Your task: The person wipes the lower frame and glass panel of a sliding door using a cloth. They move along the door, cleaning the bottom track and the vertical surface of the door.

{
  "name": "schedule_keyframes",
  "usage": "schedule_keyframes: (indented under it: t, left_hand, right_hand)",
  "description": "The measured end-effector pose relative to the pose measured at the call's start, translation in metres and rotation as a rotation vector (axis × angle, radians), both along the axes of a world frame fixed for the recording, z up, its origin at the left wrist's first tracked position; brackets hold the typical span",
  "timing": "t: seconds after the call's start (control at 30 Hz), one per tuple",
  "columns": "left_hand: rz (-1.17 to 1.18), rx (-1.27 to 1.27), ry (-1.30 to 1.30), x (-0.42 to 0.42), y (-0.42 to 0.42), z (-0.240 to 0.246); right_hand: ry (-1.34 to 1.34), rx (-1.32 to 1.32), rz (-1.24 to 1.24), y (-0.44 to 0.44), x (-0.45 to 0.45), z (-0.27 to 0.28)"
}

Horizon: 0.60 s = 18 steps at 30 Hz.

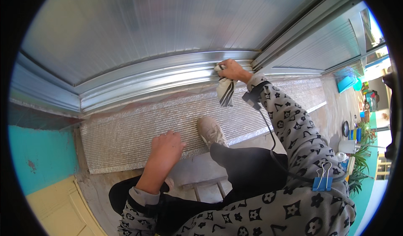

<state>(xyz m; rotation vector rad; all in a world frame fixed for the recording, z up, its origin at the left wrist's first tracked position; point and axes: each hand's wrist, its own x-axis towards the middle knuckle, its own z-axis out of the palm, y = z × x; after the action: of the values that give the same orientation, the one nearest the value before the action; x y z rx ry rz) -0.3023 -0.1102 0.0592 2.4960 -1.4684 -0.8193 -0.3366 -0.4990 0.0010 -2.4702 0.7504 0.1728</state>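
Note:
Near the right end of a metal sliding-door track [170,76], my right hand [232,70] grips a white cloth with dark stripes [225,89]. Part of the cloth hangs down over the ribbed stone step, and the part at my fingers lies against the track. My left hand [167,148] is held above the step, left of my shoe; it looks loosely curled, with its back to the camera, so its palm is hidden. Behind the track stands a ribbed translucent door panel [163,19] in a metal frame.
The ribbed step [132,135] runs along the doorway, with my shoe [210,130] on it. A black cable [267,122] runs along my right sleeve to a blue binder clip [322,183]. Turquoise basins [347,83], pots and plants stand far right. A turquoise wall [41,157] is left.

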Motion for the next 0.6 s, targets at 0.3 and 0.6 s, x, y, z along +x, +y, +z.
schedule_keyframes:
  t: [0.3,0.6]
  left_hand:
    - [-0.017,0.034,-0.008,0.001,-0.01,-0.005]
    - [-0.008,0.046,-0.03,0.004,-0.006,-0.006]
  right_hand:
    - [0.149,-0.361,0.069,0.019,-0.009,-0.001]
    - [0.112,-0.655,0.196,-0.022,-0.034,0.01]
